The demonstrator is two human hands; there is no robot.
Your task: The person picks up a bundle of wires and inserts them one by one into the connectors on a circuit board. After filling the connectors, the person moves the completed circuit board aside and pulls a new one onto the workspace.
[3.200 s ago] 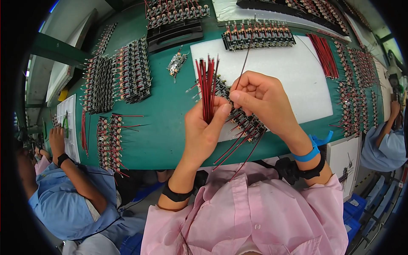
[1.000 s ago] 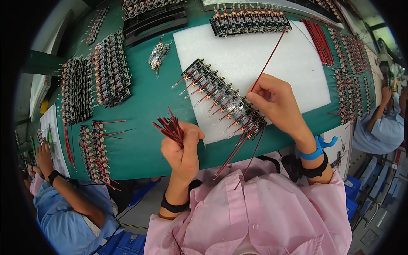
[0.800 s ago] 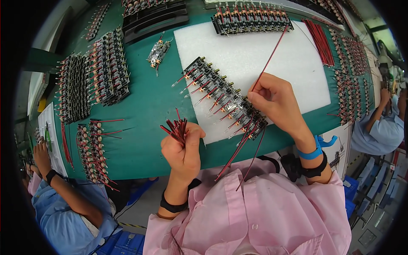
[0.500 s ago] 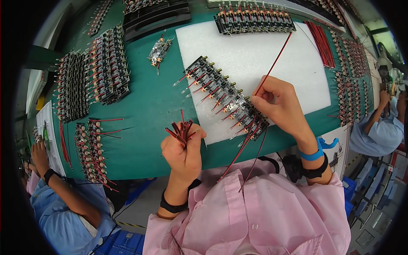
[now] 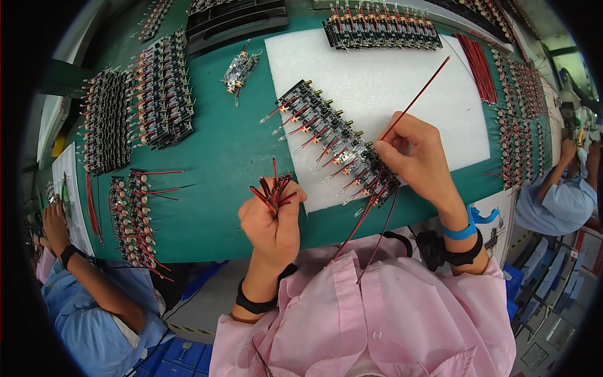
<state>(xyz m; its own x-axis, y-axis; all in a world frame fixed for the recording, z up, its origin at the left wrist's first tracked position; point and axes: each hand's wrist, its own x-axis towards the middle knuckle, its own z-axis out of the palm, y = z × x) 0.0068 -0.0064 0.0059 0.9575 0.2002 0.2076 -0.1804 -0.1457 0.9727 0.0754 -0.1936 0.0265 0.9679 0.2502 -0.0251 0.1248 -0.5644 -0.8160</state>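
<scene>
My left hand [image 5: 271,220] is closed round a bundle of red and black wires [image 5: 274,193], whose ends fan out above the fist near the mat's front edge. Between thumb and fingers, my right hand [image 5: 411,151] pinches a single red-black wire [image 5: 422,89] that slants up and to the right. Just left of that hand, a slanting row of small circuit boards [image 5: 336,141] with clear LEDs and red leads lies across the edge of a white foam sheet [image 5: 452,119]. Longer wires [image 5: 359,223] trail from the row's near end toward my pink shirt. The pinched wire's lower end is hidden by my fingers.
Another row of boards [image 5: 383,30] sits on the foam's far edge, with a pile of red wires [image 5: 475,68] to its right. Stacked boards [image 5: 160,94] and a small loose pair [image 5: 240,74] lie left on the green mat [image 5: 220,138]. Co-workers [image 5: 103,295] sit at both sides.
The view has shifted slightly. The pinched wire in my right hand leans further to the right, its tip now away from the far board row. My left hand keeps its bundle.
</scene>
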